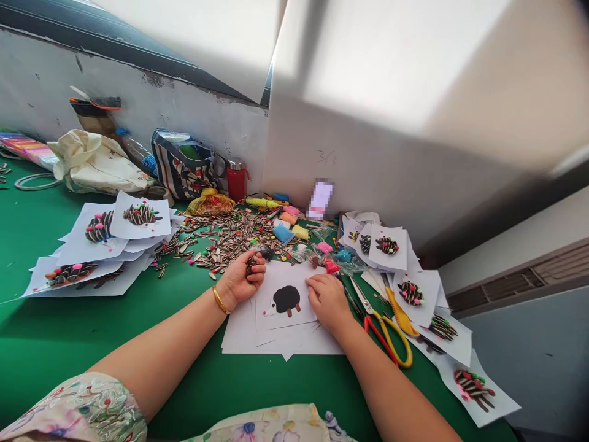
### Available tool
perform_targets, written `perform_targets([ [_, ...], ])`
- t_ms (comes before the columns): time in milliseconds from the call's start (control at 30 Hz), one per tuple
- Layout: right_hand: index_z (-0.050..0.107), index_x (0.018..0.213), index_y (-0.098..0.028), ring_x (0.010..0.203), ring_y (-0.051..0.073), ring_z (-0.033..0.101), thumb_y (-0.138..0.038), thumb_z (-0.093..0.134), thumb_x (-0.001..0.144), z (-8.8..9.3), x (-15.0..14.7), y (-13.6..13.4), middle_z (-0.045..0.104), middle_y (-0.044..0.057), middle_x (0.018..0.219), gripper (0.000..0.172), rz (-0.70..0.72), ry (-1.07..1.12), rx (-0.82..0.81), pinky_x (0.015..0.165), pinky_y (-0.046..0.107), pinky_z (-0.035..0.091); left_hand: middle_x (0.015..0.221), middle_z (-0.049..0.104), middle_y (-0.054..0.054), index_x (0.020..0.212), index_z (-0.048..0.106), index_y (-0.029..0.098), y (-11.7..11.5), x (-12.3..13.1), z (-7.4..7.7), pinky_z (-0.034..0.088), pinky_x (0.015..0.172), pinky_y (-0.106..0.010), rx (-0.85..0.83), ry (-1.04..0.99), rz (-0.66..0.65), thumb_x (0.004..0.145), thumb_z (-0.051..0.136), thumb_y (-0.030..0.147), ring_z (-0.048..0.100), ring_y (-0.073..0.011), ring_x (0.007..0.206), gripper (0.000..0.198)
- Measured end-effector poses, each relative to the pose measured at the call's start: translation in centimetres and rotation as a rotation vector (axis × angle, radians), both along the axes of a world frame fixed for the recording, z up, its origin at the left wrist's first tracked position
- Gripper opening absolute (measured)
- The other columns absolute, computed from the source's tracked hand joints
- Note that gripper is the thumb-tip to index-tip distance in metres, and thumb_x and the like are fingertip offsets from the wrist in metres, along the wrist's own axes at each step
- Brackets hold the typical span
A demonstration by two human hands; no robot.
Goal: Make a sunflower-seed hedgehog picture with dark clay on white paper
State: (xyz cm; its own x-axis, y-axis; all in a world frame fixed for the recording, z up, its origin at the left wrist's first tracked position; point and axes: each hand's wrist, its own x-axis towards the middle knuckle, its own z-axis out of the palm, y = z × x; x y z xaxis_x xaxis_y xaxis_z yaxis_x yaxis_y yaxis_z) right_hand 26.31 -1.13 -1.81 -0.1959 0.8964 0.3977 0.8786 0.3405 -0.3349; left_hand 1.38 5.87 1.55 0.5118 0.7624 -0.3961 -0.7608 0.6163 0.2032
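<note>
A white paper card (271, 282) lies in front of me on a small stack of white sheets (239, 331). On the card is a hedgehog figure (286, 301) with a black rounded body, brown feet and a small red nose. At the card's upper left, my left hand (240, 279) is closed around striped sunflower seeds (251, 265), palm turned up. My right hand (329, 301) rests at the card's right edge with its fingers curled together. Whatever its fingertips may pinch is hidden.
Behind the card spreads a heap of sunflower seeds (243, 230), with coloured clay packets (283, 233) beside it. Scissors (381, 319) lie at right. Finished seed-hedgehog cards are piled left (92, 252) and right (416, 294). Bags (184, 166) and a red flask (236, 182) line the wall.
</note>
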Motion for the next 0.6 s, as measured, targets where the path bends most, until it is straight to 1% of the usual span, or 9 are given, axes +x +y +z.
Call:
perform_targets([
  [67, 0.073, 0.098, -0.021, 0.102, 0.024, 0.06, -0.016, 0.052, 0.088, 0.1, 0.0, -0.1, 0.072, 0.007, 0.101, 0.023, -0.022, -0.008, -0.007, 0.098, 0.042, 0.039, 0.067, 0.044, 0.003, 0.082, 0.047, 0.015, -0.1, -0.1, 0.1, 0.025, 0.029, -0.011, 0.012, -0.006, 0.003, 0.1, 0.042, 0.027, 0.043, -0.0036, 0.042, 0.023],
  [133, 0.072, 0.098, -0.021, 0.101, 0.024, 0.06, -0.017, 0.054, 0.087, 0.0, 0.0, -0.2, 0.071, 0.008, 0.1, 0.022, -0.033, -0.013, -0.023, 0.096, 0.042, 0.041, 0.067, 0.044, 0.003, 0.081, 0.048, 0.015, -0.2, -0.2, 0.1, 0.025, 0.03, -0.011, 0.029, -0.011, -0.001, 0.1, 0.042, 0.027, 0.043, -0.0034, 0.042, 0.023],
  [233, 0.069, 0.108, -0.021, 0.105, 0.026, 0.057, -0.018, 0.054, 0.087, -0.3, 0.0, -0.1, 0.068, 0.009, 0.104, 0.026, -0.028, -0.011, -0.044, 0.095, 0.042, 0.044, 0.068, 0.044, 0.003, 0.082, 0.048, 0.015, -0.5, 0.0, 0.0, 0.026, 0.03, -0.011, 0.052, -0.007, -0.018, 0.1, 0.041, 0.027, 0.042, -0.003, 0.042, 0.023],
  [333, 0.064, 0.119, -0.021, 0.113, 0.026, 0.055, -0.019, 0.053, 0.089, -0.1, 0.2, -0.1, 0.064, 0.01, 0.116, 0.032, -0.013, -0.001, -0.071, 0.099, 0.043, 0.044, 0.068, 0.045, 0.003, 0.083, 0.049, 0.015, -0.7, 0.3, -0.3, 0.025, 0.03, -0.011, 0.048, 0.023, -0.034, 0.1, 0.042, 0.026, 0.042, -0.0027, 0.042, 0.021],
  [433, 0.057, 0.13, -0.022, 0.125, 0.026, 0.049, -0.025, 0.057, 0.089, 1.3, 0.6, -0.6, 0.056, 0.011, 0.134, 0.041, 0.068, -0.026, -0.143, 0.107, 0.044, 0.041, 0.068, 0.045, 0.003, 0.083, 0.049, 0.015, -0.8, 0.4, -0.5, 0.025, 0.03, -0.011, 0.046, 0.046, -0.036, 0.099, 0.044, 0.026, 0.042, -0.0028, 0.042, 0.02],
  [500, 0.049, 0.138, -0.024, 0.133, 0.027, 0.043, -0.031, 0.068, 0.082, 2.7, 0.8, -1.3, 0.046, 0.01, 0.146, 0.059, 0.166, -0.084, -0.248, 0.111, 0.046, 0.037, 0.068, 0.046, 0.003, 0.082, 0.05, 0.015, -0.7, 0.3, -0.6, 0.025, 0.03, -0.011, 0.05, 0.049, -0.035, 0.098, 0.044, 0.026, 0.042, -0.003, 0.042, 0.02],
  [533, 0.047, 0.139, -0.026, 0.137, 0.028, 0.04, -0.035, 0.073, 0.078, 3.3, 0.9, -1.8, 0.041, 0.009, 0.151, 0.067, 0.204, -0.117, -0.305, 0.112, 0.047, 0.037, 0.068, 0.046, 0.002, 0.082, 0.05, 0.015, -0.7, 0.3, -0.7, 0.025, 0.03, -0.011, 0.052, 0.049, -0.036, 0.098, 0.044, 0.026, 0.042, -0.0031, 0.042, 0.02],
  [567, 0.049, 0.135, -0.026, 0.138, 0.029, 0.038, -0.037, 0.076, 0.074, 3.9, 0.9, -2.2, 0.039, 0.009, 0.153, 0.068, 0.226, -0.146, -0.35, 0.111, 0.048, 0.037, 0.068, 0.047, 0.002, 0.082, 0.05, 0.015, -0.6, 0.2, -0.7, 0.025, 0.03, -0.011, 0.054, 0.05, -0.036, 0.098, 0.044, 0.026, 0.042, -0.0032, 0.042, 0.02],
  [600, 0.053, 0.128, -0.025, 0.138, 0.03, 0.038, -0.037, 0.078, 0.071, 4.2, 0.9, -2.6, 0.039, 0.01, 0.152, 0.063, 0.227, -0.162, -0.373, 0.111, 0.048, 0.038, 0.068, 0.047, 0.002, 0.083, 0.05, 0.015, -0.6, 0.2, -0.7, 0.025, 0.03, -0.011, 0.056, 0.049, -0.037, 0.098, 0.044, 0.025, 0.042, -0.0033, 0.042, 0.02],
])
